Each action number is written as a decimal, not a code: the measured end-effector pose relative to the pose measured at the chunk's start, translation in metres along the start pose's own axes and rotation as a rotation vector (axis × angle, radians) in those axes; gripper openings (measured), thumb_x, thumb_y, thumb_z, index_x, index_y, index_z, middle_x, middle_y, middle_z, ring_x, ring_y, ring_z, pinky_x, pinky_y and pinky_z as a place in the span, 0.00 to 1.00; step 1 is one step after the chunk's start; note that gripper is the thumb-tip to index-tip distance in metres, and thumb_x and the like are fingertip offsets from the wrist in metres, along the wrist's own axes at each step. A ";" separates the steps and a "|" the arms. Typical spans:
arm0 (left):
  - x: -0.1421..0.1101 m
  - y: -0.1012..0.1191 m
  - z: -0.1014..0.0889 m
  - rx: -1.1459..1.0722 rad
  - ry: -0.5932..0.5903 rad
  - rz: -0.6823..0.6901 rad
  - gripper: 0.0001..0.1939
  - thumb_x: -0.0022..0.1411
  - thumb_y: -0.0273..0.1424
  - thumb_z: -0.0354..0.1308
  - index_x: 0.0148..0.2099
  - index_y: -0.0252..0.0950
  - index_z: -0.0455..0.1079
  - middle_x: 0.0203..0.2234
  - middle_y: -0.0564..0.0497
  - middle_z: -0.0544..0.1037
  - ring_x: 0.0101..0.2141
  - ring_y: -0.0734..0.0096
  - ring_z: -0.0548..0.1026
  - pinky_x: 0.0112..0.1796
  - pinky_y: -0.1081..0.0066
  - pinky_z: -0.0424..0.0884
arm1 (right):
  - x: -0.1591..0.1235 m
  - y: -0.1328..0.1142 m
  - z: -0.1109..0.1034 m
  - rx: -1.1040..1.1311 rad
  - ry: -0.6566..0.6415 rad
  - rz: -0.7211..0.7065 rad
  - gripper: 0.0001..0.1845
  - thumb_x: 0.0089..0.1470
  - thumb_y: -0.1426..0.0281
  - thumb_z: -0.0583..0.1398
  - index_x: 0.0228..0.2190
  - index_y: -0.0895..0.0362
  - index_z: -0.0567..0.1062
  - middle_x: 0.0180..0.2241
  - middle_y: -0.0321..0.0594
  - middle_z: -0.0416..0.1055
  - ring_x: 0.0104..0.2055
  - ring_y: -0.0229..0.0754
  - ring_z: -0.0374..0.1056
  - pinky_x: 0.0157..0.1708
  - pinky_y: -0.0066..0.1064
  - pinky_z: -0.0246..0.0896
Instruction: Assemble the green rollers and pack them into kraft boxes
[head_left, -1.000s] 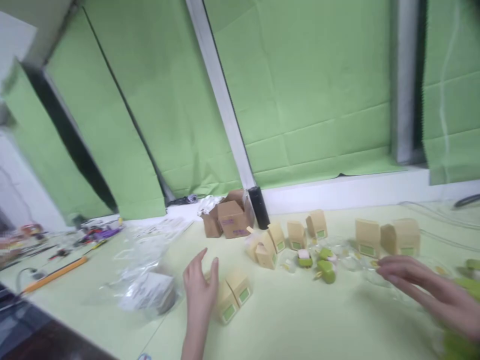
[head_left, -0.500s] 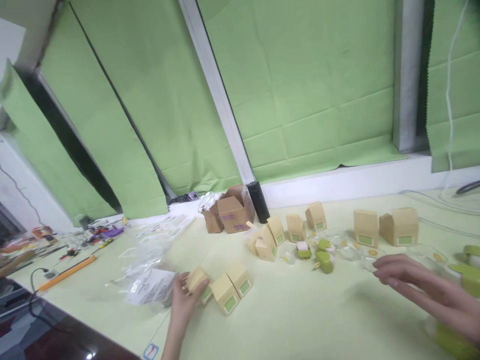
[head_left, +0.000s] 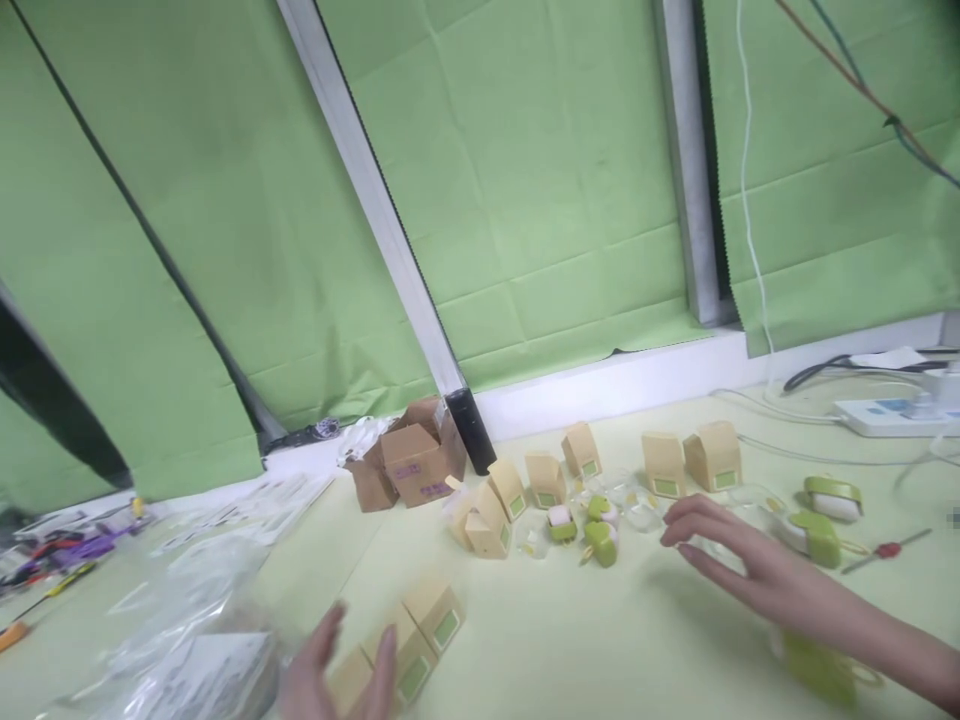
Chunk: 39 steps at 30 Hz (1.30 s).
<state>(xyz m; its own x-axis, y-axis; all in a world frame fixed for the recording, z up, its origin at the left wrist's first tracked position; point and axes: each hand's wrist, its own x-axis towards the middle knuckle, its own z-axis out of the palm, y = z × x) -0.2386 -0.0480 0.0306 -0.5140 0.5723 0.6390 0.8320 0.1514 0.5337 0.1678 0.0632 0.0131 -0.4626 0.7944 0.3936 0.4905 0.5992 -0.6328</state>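
Observation:
My left hand [head_left: 306,685], blurred at the bottom edge, has its thumb and fingers apart beside the nearest of three small tan cardboard boxes [head_left: 433,608]. These boxes stand in a slanting row, green labels facing me; whether the hand touches the nearest one, I cannot tell. My right hand [head_left: 739,560] is held above the table with fingers stretched out and nothing in them. Near its fingertips lie clear plastic pieces [head_left: 637,510]. Small green-and-white gadgets [head_left: 602,543] with loops lie left of it, others [head_left: 814,538] beyond its wrist, and a green one [head_left: 817,670] under the forearm.
More tan boxes [head_left: 545,482] stand toward the back, near an opened brown carton [head_left: 421,465] and a black cylinder [head_left: 470,430]. Clear plastic bags [head_left: 187,590] cover the left side. A red-handled screwdriver [head_left: 889,550] and a white power strip [head_left: 874,415] are at right.
The view has swung right. My left hand's fingers have spread from around the box, which now sits in line against the other two. My right hand still hovers with fingers stretched.

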 end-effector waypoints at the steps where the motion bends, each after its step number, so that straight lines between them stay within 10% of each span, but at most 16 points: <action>1: 0.001 0.018 0.016 -0.111 -0.068 -0.005 0.32 0.53 0.52 0.51 0.55 0.38 0.58 0.49 0.41 0.68 0.47 0.49 0.70 0.48 0.48 0.66 | 0.002 -0.001 0.008 -0.050 -0.040 -0.011 0.12 0.59 0.63 0.51 0.41 0.49 0.72 0.46 0.42 0.67 0.49 0.49 0.65 0.48 0.41 0.61; 6: 0.009 0.083 0.114 -0.069 -0.301 -0.001 0.31 0.53 0.38 0.57 0.54 0.25 0.55 0.52 0.30 0.62 0.56 0.46 0.58 0.55 0.53 0.57 | 0.021 -0.003 0.054 -0.371 -0.130 -0.047 0.31 0.43 0.78 0.55 0.52 0.57 0.65 0.55 0.51 0.63 0.57 0.55 0.58 0.52 0.47 0.56; 10: 0.015 0.086 0.143 -0.059 -0.285 -0.075 0.25 0.56 0.36 0.53 0.53 0.28 0.54 0.49 0.33 0.63 0.55 0.44 0.60 0.53 0.48 0.56 | 0.042 -0.004 0.076 -0.473 -0.142 -0.130 0.39 0.39 0.84 0.54 0.56 0.57 0.61 0.59 0.49 0.59 0.60 0.54 0.54 0.55 0.48 0.51; 21: 0.002 0.087 0.100 -0.316 -0.315 -0.016 0.24 0.53 0.43 0.55 0.48 0.38 0.54 0.43 0.46 0.62 0.47 0.57 0.68 0.47 0.60 0.67 | 0.039 -0.011 0.055 -0.378 -0.156 -0.029 0.15 0.47 0.75 0.58 0.40 0.55 0.72 0.42 0.44 0.71 0.42 0.49 0.68 0.37 0.35 0.66; 26: -0.040 0.108 0.076 -0.601 -0.662 0.171 0.23 0.53 0.35 0.56 0.50 0.40 0.54 0.43 0.47 0.67 0.43 0.62 0.71 0.44 0.64 0.69 | 0.040 0.008 0.007 -0.339 -0.032 0.067 0.18 0.61 0.60 0.48 0.42 0.58 0.69 0.38 0.47 0.70 0.36 0.46 0.68 0.36 0.38 0.65; 32: -0.074 0.102 0.083 -0.572 -0.732 0.227 0.19 0.55 0.28 0.54 0.49 0.39 0.56 0.42 0.46 0.66 0.45 0.62 0.69 0.46 0.63 0.67 | 0.039 0.019 -0.006 -0.371 -0.025 0.104 0.20 0.59 0.56 0.46 0.25 0.54 0.68 0.24 0.44 0.67 0.45 0.58 0.63 0.43 0.48 0.58; 39: -0.085 0.094 0.094 -0.539 -0.707 0.443 0.23 0.55 0.25 0.54 0.52 0.38 0.53 0.46 0.43 0.63 0.51 0.60 0.64 0.50 0.57 0.64 | 0.019 -0.011 0.002 -0.118 -0.048 0.224 0.27 0.63 0.53 0.38 0.34 0.53 0.70 0.31 0.39 0.72 0.35 0.46 0.69 0.35 0.35 0.65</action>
<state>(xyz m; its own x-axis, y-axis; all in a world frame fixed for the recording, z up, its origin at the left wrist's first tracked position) -0.0964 -0.0065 -0.0258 0.2091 0.8640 0.4581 0.6225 -0.4789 0.6190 0.1521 0.0713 0.0263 -0.3659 0.9046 0.2186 0.6663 0.4186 -0.6171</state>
